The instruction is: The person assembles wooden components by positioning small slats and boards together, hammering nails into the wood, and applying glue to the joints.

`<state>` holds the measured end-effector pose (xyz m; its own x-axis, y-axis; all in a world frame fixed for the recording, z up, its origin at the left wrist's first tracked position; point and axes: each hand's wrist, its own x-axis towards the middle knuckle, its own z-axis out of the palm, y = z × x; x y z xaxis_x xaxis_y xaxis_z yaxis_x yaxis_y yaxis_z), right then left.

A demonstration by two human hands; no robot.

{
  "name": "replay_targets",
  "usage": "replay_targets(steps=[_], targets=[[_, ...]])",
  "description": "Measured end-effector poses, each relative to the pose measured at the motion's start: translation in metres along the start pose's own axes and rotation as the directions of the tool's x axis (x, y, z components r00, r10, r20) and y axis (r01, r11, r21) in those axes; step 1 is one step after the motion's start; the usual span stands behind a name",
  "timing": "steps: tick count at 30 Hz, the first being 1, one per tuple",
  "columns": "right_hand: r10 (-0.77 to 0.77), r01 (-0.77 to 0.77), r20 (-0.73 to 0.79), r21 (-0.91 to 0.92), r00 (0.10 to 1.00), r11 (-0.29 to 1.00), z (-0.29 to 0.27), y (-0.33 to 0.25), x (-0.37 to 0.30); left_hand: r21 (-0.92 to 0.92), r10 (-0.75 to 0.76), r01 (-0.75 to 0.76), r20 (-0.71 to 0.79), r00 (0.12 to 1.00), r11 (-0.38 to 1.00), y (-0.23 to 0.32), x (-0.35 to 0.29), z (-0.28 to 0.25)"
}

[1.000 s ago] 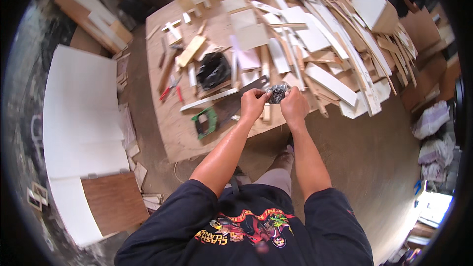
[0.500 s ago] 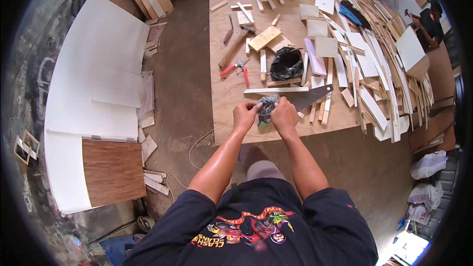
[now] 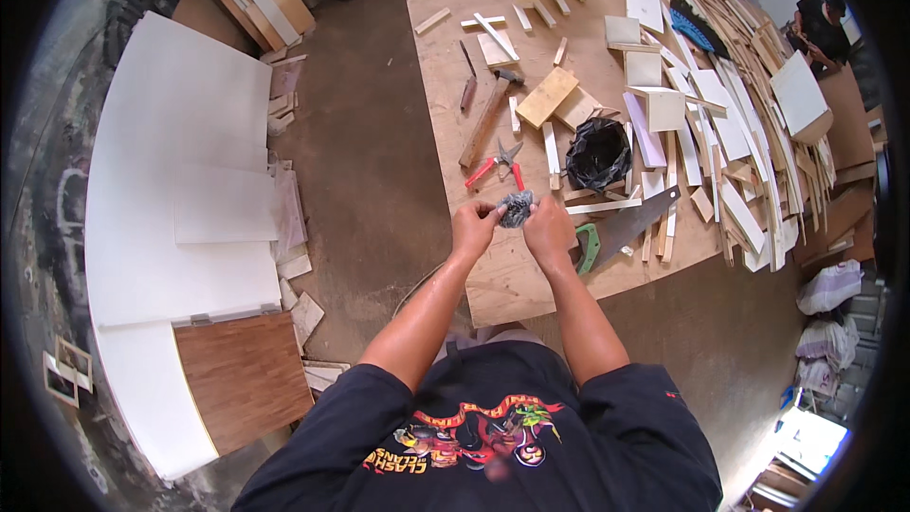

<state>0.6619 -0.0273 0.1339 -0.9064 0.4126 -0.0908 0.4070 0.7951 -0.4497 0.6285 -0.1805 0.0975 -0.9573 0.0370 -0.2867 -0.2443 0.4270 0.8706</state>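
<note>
Between my two hands is a small, crumpled, dark grey plastic bag [image 3: 516, 210]. My left hand [image 3: 477, 229] pinches its left side with thumb and fingers, and my right hand [image 3: 550, 231] grips the right side. Both hands are above the near part of the plywood table [image 3: 512, 277]. Just beyond them lie red-handled snips [image 3: 500, 168], jaws spread. To the right of my right hand rests a handsaw [image 3: 637, 228] with a green handle. A larger black plastic bag [image 3: 599, 154] stands open farther back; what it contains is too dark to make out.
A hammer [image 3: 487, 119] and a thin brown-handled tool [image 3: 468, 85] lie at the table's left. Wood blocks [image 3: 548, 98] and a pile of strips [image 3: 749, 123] cover the right side. White panels [image 3: 190, 180] lean at left. Another person [image 3: 820, 33] is at far right.
My view has turned, so the table sits farther right in it. My hands, still on the small bag, are now left of the saw, and its green handle shows more fully.
</note>
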Motion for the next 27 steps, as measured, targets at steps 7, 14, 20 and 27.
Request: replay_targets(steps=[7,14,20,27], targets=[[0.153,-0.153,-0.076,0.003,0.985,0.988,0.011,-0.039,0.026,-0.043,0.009,-0.003,0.140,0.990,0.999,0.012,0.061,-0.025],[0.362,-0.368,-0.114,-0.033,0.925,0.929,0.032,-0.099,0.064,-0.110,-0.004,0.050,0.380,0.925,0.993,0.007,0.147,-0.055],[0.472,-0.465,-0.252,0.091,0.845,0.881,0.061,-0.154,0.093,0.017,0.123,-0.146,0.445,0.887,0.989,0.036,0.209,-0.102],[0.523,-0.519,-0.288,0.095,0.803,0.849,0.076,-0.205,0.140,0.045,0.240,-0.303,0.504,0.830,0.952,0.049,0.282,-0.134]])
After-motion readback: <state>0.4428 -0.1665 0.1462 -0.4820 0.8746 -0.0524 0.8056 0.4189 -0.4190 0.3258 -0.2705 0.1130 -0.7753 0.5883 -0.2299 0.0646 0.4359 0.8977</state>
